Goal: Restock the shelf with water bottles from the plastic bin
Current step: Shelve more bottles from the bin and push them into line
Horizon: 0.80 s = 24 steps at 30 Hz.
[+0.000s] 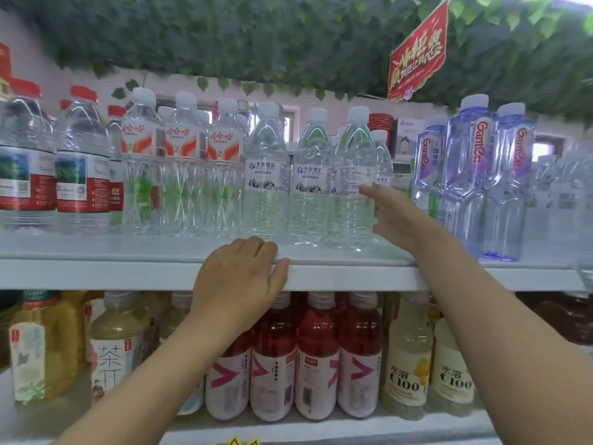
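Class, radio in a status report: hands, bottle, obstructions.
Left hand grips shelf edge. Right hand holds water bottle, standing upright. Nothing in the way.

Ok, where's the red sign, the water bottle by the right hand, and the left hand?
red sign [417, 53]: head view, middle of its red face.
water bottle [351, 178]: head view, on its white label.
left hand [239, 281]: head view, back of the hand gripping the shelf [96, 274] edge.
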Tool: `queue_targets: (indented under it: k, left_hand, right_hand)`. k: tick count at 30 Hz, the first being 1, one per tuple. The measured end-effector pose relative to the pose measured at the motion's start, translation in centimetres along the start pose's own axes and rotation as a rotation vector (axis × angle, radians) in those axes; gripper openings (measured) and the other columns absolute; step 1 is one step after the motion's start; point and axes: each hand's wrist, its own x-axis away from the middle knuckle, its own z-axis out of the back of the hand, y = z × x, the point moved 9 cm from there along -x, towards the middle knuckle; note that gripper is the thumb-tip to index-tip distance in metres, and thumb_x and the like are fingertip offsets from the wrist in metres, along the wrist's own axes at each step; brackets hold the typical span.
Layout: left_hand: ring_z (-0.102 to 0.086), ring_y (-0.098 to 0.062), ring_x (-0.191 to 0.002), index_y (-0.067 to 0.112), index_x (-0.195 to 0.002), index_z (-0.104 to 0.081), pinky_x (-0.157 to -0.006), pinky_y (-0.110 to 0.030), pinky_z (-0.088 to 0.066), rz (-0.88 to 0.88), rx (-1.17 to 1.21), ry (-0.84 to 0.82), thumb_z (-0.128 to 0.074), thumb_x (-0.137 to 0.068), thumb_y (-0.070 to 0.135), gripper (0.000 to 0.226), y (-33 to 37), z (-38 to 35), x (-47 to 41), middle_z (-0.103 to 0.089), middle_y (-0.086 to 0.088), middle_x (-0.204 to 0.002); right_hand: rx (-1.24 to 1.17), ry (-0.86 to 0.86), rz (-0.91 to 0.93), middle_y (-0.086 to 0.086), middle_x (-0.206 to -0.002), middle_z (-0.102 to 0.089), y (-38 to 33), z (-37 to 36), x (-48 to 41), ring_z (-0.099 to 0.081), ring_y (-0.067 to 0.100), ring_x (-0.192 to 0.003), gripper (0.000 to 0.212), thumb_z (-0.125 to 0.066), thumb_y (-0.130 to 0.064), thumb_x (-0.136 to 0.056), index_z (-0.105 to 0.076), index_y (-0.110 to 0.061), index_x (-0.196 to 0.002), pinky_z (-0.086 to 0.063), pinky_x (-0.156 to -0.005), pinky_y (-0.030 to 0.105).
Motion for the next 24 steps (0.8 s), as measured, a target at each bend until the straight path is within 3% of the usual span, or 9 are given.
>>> queue_targets:
  k: [2, 5, 7, 12, 15, 17, 19, 21, 24]
  left_hand:
    - [-0.06, -0.024, -0.066, 0.012, -0.086, -0.067, -0.057, -0.032, -0.045, 0.004, -0.003, 0.01, -0.034, -0.089, 0.037, 0.042, 0.0, 0.0, 0.0, -0.064, -0.002, -0.078]
    - [-0.06, -0.023, -0.066, 0.012, -0.086, -0.067, -0.057, -0.031, -0.045, 0.002, -0.005, 0.022, -0.034, -0.089, 0.038, 0.042, 0.0, 0.1, 0.0, -0.064, -0.001, -0.077]
    - [-0.06, -0.024, -0.066, 0.012, -0.086, -0.067, -0.057, -0.031, -0.045, 0.005, -0.004, 0.027, -0.033, -0.089, 0.038, 0.043, 0.0, 0.1, 0.0, -0.064, -0.001, -0.077]
    - [-0.06, -0.024, -0.065, 0.012, -0.085, -0.067, -0.056, -0.031, -0.046, 0.004, -0.002, 0.03, -0.033, -0.088, 0.038, 0.043, 0.0, 0.1, 0.0, -0.064, -0.001, -0.076]
    - [-0.06, -0.024, -0.065, 0.011, -0.085, -0.067, -0.056, -0.031, -0.046, 0.002, -0.003, 0.031, -0.033, -0.089, 0.038, 0.043, 0.0, 0.2, 0.0, -0.065, -0.002, -0.076]
    - [-0.06, -0.024, -0.065, 0.011, -0.085, -0.067, -0.056, -0.031, -0.046, 0.005, -0.006, 0.027, -0.033, -0.089, 0.038, 0.043, 0.0, 0.1, 0.0, -0.064, -0.002, -0.076]
    - [-0.06, -0.023, -0.065, 0.011, -0.085, -0.067, -0.056, -0.031, -0.045, 0.005, -0.002, 0.026, -0.033, -0.089, 0.038, 0.043, 0.0, 0.1, 0.0, -0.064, -0.002, -0.076]
    - [-0.06, -0.023, -0.066, 0.011, -0.086, -0.067, -0.056, -0.031, -0.045, 0.005, 0.001, 0.026, -0.033, -0.089, 0.038, 0.043, -0.1, 0.0, 0.0, -0.064, -0.001, -0.076]
    - [-0.06, -0.023, -0.067, 0.011, -0.086, -0.067, -0.056, -0.033, -0.045, 0.006, -0.003, 0.023, -0.032, -0.089, 0.039, 0.044, -0.1, 0.0, 0.1, -0.065, -0.001, -0.077]
  right_hand:
    - [0.193, 0.092, 0.033, 0.005, -0.146, -0.035, -0.1, 0.1, -0.4, -0.033, 0.021, -0.132, 0.076, -0.07, -0.046, -0.076, -0.038, -0.013, -0.136, -0.031, -0.106, 0.045]
    - [0.503, 0.24, 0.084, 0.006, -0.152, -0.021, -0.1, 0.5, -0.8, -0.027, 0.026, -0.137, 0.099, -0.067, -0.059, -0.075, -0.02, -0.01, -0.147, -0.026, -0.11, 0.045]
    - [0.6, 0.331, 0.121, 0.009, -0.151, -0.021, -0.4, 0.8, -0.6, -0.025, 0.027, -0.138, 0.101, -0.07, -0.057, -0.073, -0.02, -0.009, -0.147, -0.024, -0.111, 0.042]
    - [0.399, 0.333, 0.127, 0.007, -0.133, -0.049, -0.4, 1.6, -0.5, -0.049, 0.02, -0.115, 0.084, -0.08, -0.039, -0.07, -0.035, -0.011, -0.135, -0.039, -0.094, 0.032]
    - [0.283, 0.211, 0.076, 0.0, -0.119, -0.059, 0.3, 1.4, -0.1, -0.055, 0.014, -0.105, 0.054, -0.068, -0.029, -0.084, -0.043, -0.011, -0.128, -0.043, -0.092, 0.034]
    - [0.208, 0.094, 0.038, -0.004, -0.115, -0.059, 0.6, 0.7, 0.3, -0.056, 0.012, -0.105, 0.042, -0.055, -0.023, -0.094, -0.043, -0.011, -0.132, -0.043, -0.092, 0.027]
    - [0.144, 0.01, 0.0, -0.002, -0.124, -0.054, 0.6, 0.4, 0.6, -0.053, 0.013, -0.106, 0.048, -0.049, -0.02, -0.096, -0.035, -0.006, -0.14, -0.038, -0.096, 0.029]
    - [0.186, 0.007, -0.018, -0.002, -0.132, -0.045, 0.6, 0.5, 0.6, -0.043, 0.02, -0.123, 0.055, -0.052, -0.027, -0.095, -0.032, -0.01, -0.143, -0.034, -0.102, 0.037]
    - [0.515, 0.114, 0.022, 0.004, -0.146, -0.035, 1.1, 1.0, 0.0, -0.039, 0.023, -0.129, 0.086, -0.062, -0.051, -0.083, -0.023, -0.01, -0.147, -0.04, -0.101, 0.037]
